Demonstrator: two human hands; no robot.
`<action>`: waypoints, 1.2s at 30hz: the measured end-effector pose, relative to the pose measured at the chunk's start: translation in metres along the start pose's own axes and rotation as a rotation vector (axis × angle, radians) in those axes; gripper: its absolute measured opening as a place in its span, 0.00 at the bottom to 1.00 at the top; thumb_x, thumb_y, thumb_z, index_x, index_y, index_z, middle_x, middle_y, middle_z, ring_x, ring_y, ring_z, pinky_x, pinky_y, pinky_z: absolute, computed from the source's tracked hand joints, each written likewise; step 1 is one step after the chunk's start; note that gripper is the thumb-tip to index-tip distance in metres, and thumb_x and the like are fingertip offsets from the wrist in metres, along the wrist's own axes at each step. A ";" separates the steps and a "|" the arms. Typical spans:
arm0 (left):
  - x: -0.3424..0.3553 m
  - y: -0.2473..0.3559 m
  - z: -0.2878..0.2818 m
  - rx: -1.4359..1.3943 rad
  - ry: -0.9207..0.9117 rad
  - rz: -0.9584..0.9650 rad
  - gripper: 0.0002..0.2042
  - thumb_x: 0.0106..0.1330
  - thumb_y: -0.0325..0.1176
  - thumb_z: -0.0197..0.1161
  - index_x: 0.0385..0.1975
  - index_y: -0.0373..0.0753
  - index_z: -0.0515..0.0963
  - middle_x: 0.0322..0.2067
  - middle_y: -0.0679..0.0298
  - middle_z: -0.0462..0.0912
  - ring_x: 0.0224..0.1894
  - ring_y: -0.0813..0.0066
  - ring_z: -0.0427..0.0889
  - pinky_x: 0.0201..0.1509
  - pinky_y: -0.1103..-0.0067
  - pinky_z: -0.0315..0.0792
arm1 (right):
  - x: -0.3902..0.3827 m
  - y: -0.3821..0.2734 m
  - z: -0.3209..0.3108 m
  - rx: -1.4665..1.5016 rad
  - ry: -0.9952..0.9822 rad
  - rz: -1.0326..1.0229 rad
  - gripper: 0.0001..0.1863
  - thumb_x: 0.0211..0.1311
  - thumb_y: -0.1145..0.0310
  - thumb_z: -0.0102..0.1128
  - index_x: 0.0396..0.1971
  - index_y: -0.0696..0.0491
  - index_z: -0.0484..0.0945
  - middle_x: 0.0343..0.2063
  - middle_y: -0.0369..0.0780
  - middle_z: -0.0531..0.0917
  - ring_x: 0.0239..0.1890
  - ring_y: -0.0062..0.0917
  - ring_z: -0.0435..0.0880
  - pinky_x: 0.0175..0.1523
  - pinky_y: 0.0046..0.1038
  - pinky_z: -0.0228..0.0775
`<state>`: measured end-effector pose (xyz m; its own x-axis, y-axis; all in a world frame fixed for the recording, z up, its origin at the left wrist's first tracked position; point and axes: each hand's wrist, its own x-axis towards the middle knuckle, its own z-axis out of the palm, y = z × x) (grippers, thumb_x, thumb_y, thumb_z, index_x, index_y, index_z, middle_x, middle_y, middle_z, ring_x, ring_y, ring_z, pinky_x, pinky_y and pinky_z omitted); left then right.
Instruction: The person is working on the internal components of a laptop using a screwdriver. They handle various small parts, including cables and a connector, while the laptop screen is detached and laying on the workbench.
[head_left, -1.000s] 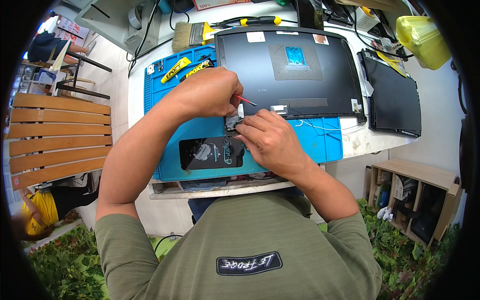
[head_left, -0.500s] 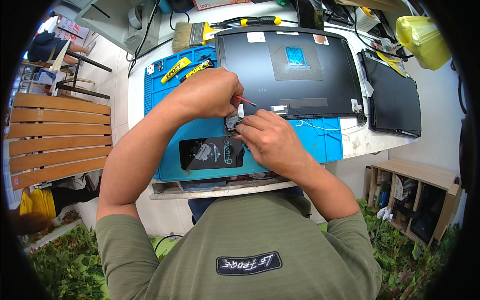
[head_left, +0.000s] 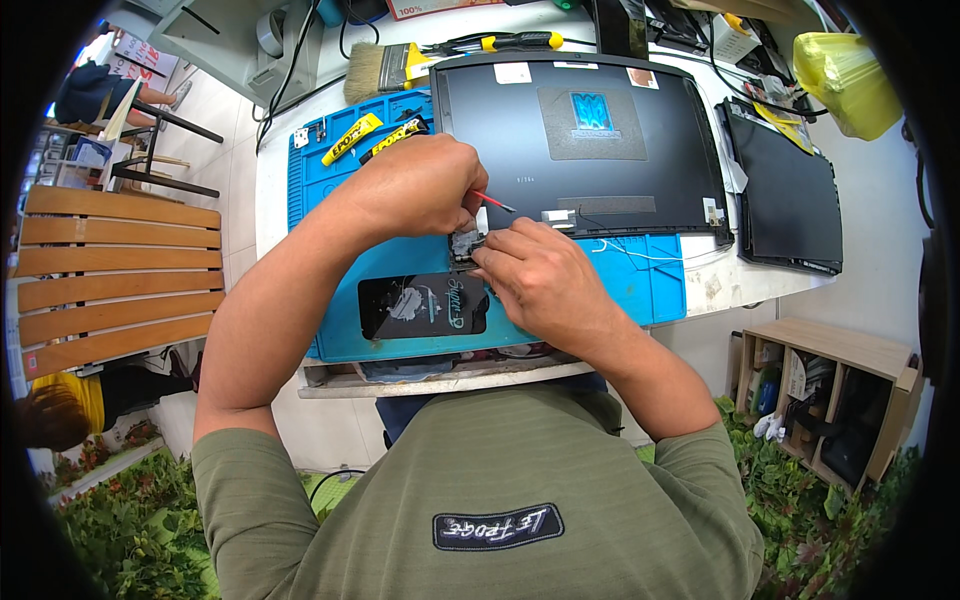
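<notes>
A black laptop lid (head_left: pixel 500 150) lies outer face down or up, I cannot tell which, on a blue work mat (head_left: pixel 340 335). Over its lower left corner my left hand (head_left: pixel 430 185) is closed around a thin red stick (head_left: pixel 494 202) with a dark tip pointing right. My right hand (head_left: pixel 545 275) sits just right of that corner, thumb and fingers pinched together at a small dark part my fingers mostly hide. Between the hands shows a lumpy grey patch (head_left: pixel 464 243) at the corner. Nearer me lies a black flat card (head_left: pixel 422 307) bearing a grey smear.
Two glue tubes, one yellow (head_left: pixel 351 140) and one black and yellow (head_left: pixel 392 138), lie beyond my left wrist. A wide brush (head_left: pixel 376 75) and a yellow-black screwdriver (head_left: pixel 522 41) lie behind the lid. Dark laptop parts (head_left: pixel 780 190) are stacked right; a slatted bench (head_left: pixel 120 280) stands left.
Both hands, the red stick and the lid stay practically where they were. At the far left, a person in yellow has shifted, with more of the head in view.
</notes>
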<state>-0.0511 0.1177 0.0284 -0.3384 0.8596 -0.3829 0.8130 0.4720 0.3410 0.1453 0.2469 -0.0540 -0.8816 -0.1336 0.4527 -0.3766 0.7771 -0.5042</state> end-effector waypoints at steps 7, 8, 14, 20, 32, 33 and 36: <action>0.001 -0.001 0.000 -0.006 -0.007 0.008 0.08 0.63 0.31 0.84 0.39 0.37 0.97 0.34 0.53 0.97 0.39 0.51 0.97 0.46 0.61 0.87 | 0.001 -0.001 -0.003 0.005 -0.010 0.005 0.06 0.69 0.73 0.80 0.34 0.57 0.89 0.36 0.42 0.89 0.44 0.37 0.87 0.53 0.44 0.82; 0.002 -0.001 0.000 -0.014 -0.014 -0.002 0.08 0.63 0.30 0.84 0.39 0.37 0.97 0.34 0.53 0.97 0.39 0.51 0.97 0.46 0.61 0.87 | 0.001 -0.001 -0.003 0.005 -0.012 0.007 0.06 0.69 0.74 0.80 0.34 0.57 0.89 0.36 0.42 0.89 0.44 0.38 0.87 0.53 0.44 0.82; 0.001 -0.001 0.000 0.010 -0.005 0.008 0.07 0.63 0.29 0.83 0.39 0.37 0.97 0.34 0.53 0.97 0.39 0.53 0.97 0.46 0.62 0.87 | 0.001 -0.001 -0.001 0.002 0.001 0.000 0.05 0.69 0.74 0.80 0.36 0.58 0.90 0.36 0.42 0.89 0.43 0.38 0.87 0.53 0.43 0.82; 0.001 0.000 0.000 0.004 0.001 0.008 0.07 0.63 0.29 0.83 0.39 0.38 0.97 0.33 0.54 0.97 0.39 0.53 0.97 0.46 0.62 0.87 | 0.001 -0.001 -0.002 0.005 -0.001 0.002 0.06 0.69 0.74 0.80 0.36 0.58 0.90 0.37 0.42 0.90 0.43 0.37 0.87 0.53 0.43 0.82; 0.001 0.000 -0.001 0.004 -0.012 -0.001 0.07 0.63 0.29 0.83 0.39 0.38 0.97 0.33 0.54 0.97 0.38 0.54 0.97 0.46 0.62 0.86 | 0.000 -0.001 -0.001 0.006 0.000 0.010 0.06 0.69 0.72 0.81 0.37 0.58 0.91 0.37 0.41 0.89 0.44 0.37 0.87 0.53 0.43 0.82; 0.001 0.000 -0.001 0.002 -0.014 -0.004 0.07 0.62 0.29 0.82 0.39 0.38 0.97 0.34 0.53 0.97 0.40 0.52 0.98 0.47 0.61 0.88 | 0.000 -0.001 -0.001 0.006 0.002 0.008 0.06 0.69 0.72 0.81 0.37 0.58 0.91 0.37 0.41 0.89 0.44 0.38 0.87 0.53 0.43 0.82; 0.002 0.000 -0.002 -0.006 -0.019 -0.008 0.07 0.61 0.28 0.81 0.38 0.38 0.97 0.35 0.52 0.98 0.42 0.50 0.99 0.50 0.59 0.91 | 0.000 0.000 -0.001 0.011 0.005 0.010 0.07 0.69 0.72 0.81 0.37 0.58 0.91 0.37 0.41 0.89 0.44 0.38 0.87 0.52 0.43 0.81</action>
<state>-0.0526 0.1199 0.0291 -0.3361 0.8518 -0.4018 0.8073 0.4803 0.3430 0.1460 0.2470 -0.0534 -0.8839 -0.1231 0.4512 -0.3711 0.7717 -0.5165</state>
